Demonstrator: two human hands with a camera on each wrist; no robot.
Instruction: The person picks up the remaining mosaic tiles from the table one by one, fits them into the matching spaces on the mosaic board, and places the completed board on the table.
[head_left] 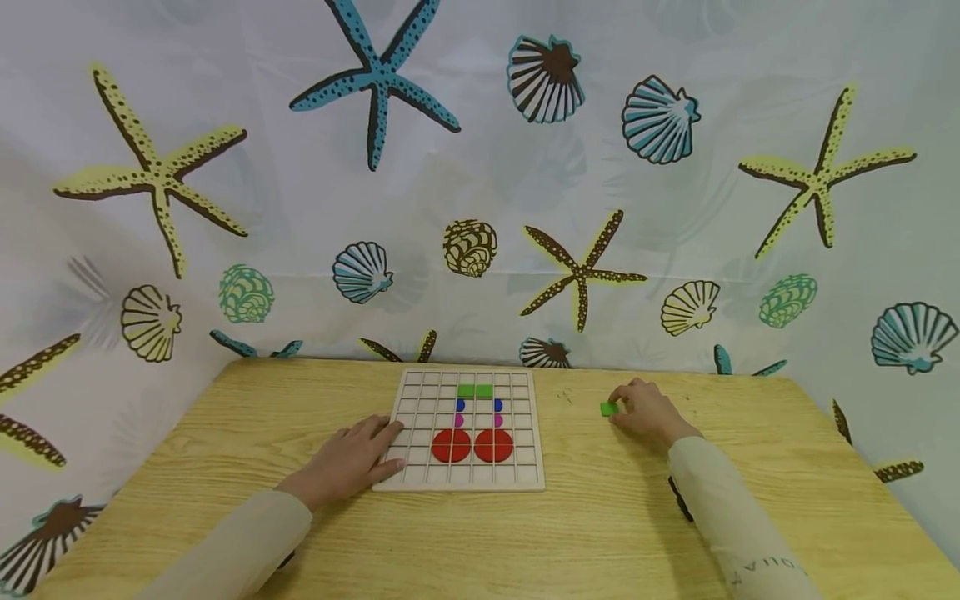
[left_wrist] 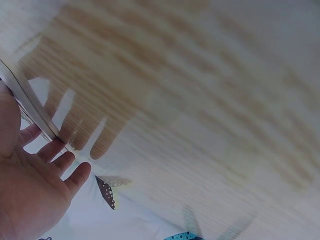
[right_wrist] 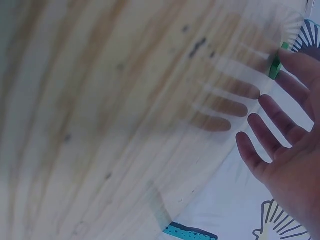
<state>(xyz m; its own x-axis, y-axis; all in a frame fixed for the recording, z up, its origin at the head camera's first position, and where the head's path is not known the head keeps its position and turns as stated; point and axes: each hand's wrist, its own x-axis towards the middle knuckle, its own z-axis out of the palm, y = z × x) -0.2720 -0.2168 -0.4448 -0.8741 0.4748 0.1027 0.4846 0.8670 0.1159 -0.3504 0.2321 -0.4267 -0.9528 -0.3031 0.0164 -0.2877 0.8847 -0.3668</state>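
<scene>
A pale gridded board [head_left: 534, 417] lies on the table. My left hand [head_left: 345, 460] rests along its left edge, fingers spread and fairly straight; in the left wrist view the fingertips [left_wrist: 77, 177] meet the board's side. Right of the board, my right hand [head_left: 649, 412] pinches a small green square tile [head_left: 607, 409] close over the tabletop. In the right wrist view the green tile [right_wrist: 275, 66] shows edge-on between thumb and index finger, the other fingers loosely extended. On the board sit two green squares [head_left: 476, 391], blue and pink half-rounds [head_left: 498, 421], and two red circles [head_left: 492, 446].
The wooden table [head_left: 480, 550] runs back to a white curtain [head_left: 480, 183] printed with starfish and shells. That curtain also encloses the left and right sides. Small dark marks [right_wrist: 197, 47] dot the wood near my right hand.
</scene>
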